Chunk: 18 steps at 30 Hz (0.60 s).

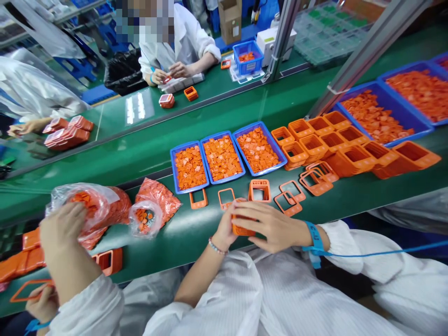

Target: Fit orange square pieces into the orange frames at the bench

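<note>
In front of my body, a small stack of orange plastic frames point(242, 227) sits between my two hands. My left hand point(226, 227), with a beaded bracelet at the wrist, is closed round the stack's left side. Lying across its top and right side is my right hand point(275, 225), with a blue strap at the wrist and its fingers bent over the frames. Just beyond them stands another short stack of frames point(259, 191). Beside it lie a single thin frame point(227, 198) and several loose overlapping frames point(289, 198).
Blue trays point(224, 157) of small orange pieces line the green table's back. Tall stacks of orange frames point(353, 156) stand right. Left are plastic bags point(159, 203) of orange pieces and a neighbour's hand point(63, 224) reaching into one. A slanting metal post point(350, 70) rises right; a co-worker sits opposite.
</note>
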Each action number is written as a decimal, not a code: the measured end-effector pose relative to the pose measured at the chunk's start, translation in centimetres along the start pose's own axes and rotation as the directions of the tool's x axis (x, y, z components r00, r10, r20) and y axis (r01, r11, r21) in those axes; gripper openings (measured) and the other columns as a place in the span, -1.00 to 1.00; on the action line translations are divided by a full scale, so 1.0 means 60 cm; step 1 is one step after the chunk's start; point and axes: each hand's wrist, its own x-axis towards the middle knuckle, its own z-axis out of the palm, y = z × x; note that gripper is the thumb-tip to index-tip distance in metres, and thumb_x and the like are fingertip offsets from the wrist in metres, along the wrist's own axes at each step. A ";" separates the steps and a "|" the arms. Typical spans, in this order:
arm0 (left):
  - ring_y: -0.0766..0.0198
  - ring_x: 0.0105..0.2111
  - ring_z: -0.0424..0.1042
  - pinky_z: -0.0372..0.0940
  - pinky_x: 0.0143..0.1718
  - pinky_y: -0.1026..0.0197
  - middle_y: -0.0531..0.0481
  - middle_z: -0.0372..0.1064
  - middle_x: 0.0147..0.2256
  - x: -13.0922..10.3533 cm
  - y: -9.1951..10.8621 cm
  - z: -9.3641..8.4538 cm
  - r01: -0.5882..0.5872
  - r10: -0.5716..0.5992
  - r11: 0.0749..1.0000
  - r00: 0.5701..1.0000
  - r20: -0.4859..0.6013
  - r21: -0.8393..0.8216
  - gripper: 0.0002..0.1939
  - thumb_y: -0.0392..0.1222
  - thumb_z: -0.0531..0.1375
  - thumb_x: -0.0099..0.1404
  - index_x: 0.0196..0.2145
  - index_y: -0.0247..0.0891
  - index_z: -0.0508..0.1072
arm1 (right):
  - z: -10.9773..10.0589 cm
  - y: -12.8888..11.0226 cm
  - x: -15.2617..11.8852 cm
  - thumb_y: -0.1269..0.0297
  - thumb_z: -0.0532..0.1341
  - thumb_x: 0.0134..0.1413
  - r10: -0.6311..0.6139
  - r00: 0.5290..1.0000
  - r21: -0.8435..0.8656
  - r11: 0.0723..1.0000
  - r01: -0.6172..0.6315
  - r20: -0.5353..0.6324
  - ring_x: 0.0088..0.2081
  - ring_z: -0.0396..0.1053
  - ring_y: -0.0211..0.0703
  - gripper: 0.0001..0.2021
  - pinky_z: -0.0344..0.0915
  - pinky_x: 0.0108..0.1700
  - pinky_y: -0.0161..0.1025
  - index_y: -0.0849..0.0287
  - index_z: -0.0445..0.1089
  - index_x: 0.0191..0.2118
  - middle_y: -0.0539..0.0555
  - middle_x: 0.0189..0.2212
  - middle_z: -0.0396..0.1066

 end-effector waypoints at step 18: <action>0.13 -0.29 0.56 0.14 -0.63 0.27 0.08 0.43 -0.57 -0.205 0.285 -0.156 -0.489 0.345 0.692 0.870 0.352 0.531 -0.69 0.14 0.42 0.00 -0.54 -0.08 0.46 | 0.037 0.006 -0.023 0.23 0.34 0.07 0.167 0.962 -0.076 0.979 -0.187 -0.218 0.15 0.34 0.15 -0.31 0.35 0.19 0.09 0.31 0.16 0.29 0.36 0.11 0.36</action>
